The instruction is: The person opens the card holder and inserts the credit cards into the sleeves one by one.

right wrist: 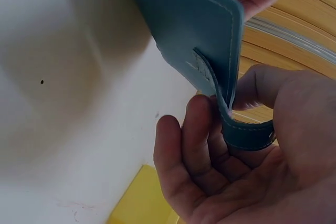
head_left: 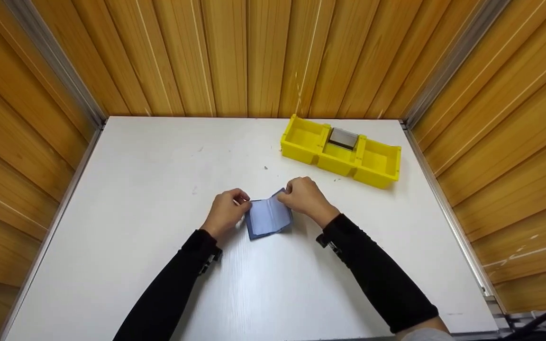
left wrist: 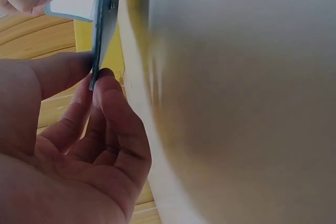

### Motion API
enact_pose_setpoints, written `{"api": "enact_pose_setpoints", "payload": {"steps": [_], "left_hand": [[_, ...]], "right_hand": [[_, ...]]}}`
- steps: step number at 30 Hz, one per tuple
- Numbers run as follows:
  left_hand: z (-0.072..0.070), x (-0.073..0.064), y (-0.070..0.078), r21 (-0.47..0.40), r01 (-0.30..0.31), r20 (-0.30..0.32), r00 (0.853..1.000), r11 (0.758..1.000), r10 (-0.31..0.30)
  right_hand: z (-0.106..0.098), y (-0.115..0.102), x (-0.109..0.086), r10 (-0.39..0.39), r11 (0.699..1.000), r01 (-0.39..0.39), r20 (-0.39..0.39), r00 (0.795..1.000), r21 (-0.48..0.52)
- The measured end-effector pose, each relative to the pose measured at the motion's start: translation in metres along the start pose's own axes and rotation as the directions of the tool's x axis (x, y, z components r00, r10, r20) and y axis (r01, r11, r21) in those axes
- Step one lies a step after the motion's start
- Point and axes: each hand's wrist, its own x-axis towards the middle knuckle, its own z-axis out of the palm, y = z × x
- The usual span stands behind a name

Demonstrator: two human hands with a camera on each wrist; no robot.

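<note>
Case (head_left: 262, 219) held open over tabletop (head_left: 154, 189) middle, nearer than yellow tray (head_left: 334, 165). Left grip (head_left: 225, 211) pinches left cover (left wrist: 109, 22); right grip (head_left: 307, 196) pinches right cover (right wrist: 197, 27) beside strap (right wrist: 245, 135). Opposed pinches presumably keep covers spread.

I have the booklet (head_left: 262, 218) on the table (head_left: 159, 189), between the left hand (head_left: 226, 211) at its left edge and the right hand (head_left: 307, 196) at its right. From the right wrist view I see a strap (right wrist: 247, 135) on the outer side of the right cover, beside the fingers. Behind the booklet and to its right, well apart, I find a three-part tray (head_left: 334, 164); a rectangular object (head_left: 344, 138) sits toward the back of its middle compartment. Panel walls (head_left: 263, 57) stand behind the table and on both sides.
</note>
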Motion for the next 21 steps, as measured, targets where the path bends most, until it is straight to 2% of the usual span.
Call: {"api": "enact_pose_setpoints", "payload": {"steps": [6, 15, 21], "left_hand": [[0.0037, 0.0026, -0.0017, 0.090, -0.024, -0.018, 1.000, 0.996, 0.026], [0.0044, 0.0019, -0.0015, 0.175, -0.045, -0.029, 0.998, 0.984, 0.051], [0.0062, -0.0006, 0.0008, 0.256, -0.049, -0.028, 0.998, 0.966, 0.058]], "right_hand": [[0.0028, 0.0053, 0.0004, -0.034, 0.996, 0.034, -0.005, 0.999, -0.085], [0.0047, 0.0059, -0.0020, -0.010, 0.992, 0.010, 0.000, 1.000, -0.126], [0.0090, 0.0110, -0.0031, 0.002, 0.982, -0.005, -0.015, 1.000, -0.189]]}}
